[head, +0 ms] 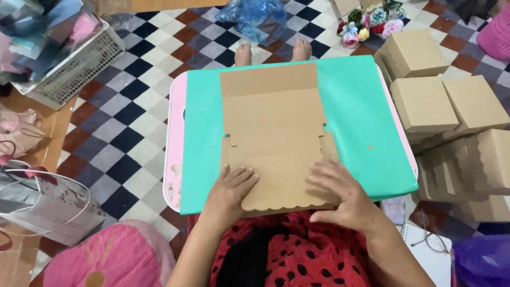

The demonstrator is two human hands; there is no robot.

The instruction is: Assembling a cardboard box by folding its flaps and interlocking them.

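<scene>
From the head camera, a flat brown cardboard box blank (276,135) lies unfolded on a mint-green mat (361,111) that covers a small pink-edged counter (175,138). The blank's near edge is scalloped and its sides carry small notches. The left hand (232,186) rests palm down on the lower left of the cardboard, fingers spread flat, gripping nothing. The right hand (340,194) presses on the lower right corner, fingers splayed over the card; whether its thumb hooks under the edge cannot be told.

To the right, a stack of folded cardboard boxes (446,111) stands on the floor, lids closed, some with the same scalloped flap; what they hold is hidden. At upper left a white slotted plastic basket (79,66) holds blue and pink wrapped packs. A white paper bag with cord handles (48,204) lies at the left beside a fuzzy pink cushion (106,255). Beyond the counter sit a crumpled blue plastic bag (257,18) and a cluster of artificial flowers (369,21). Two bare feet (272,52) of a person show at the counter's far edge, on the checkered tile floor (133,106). Wire-rimmed glasses (427,236) lie on a notebook at lower right.
</scene>
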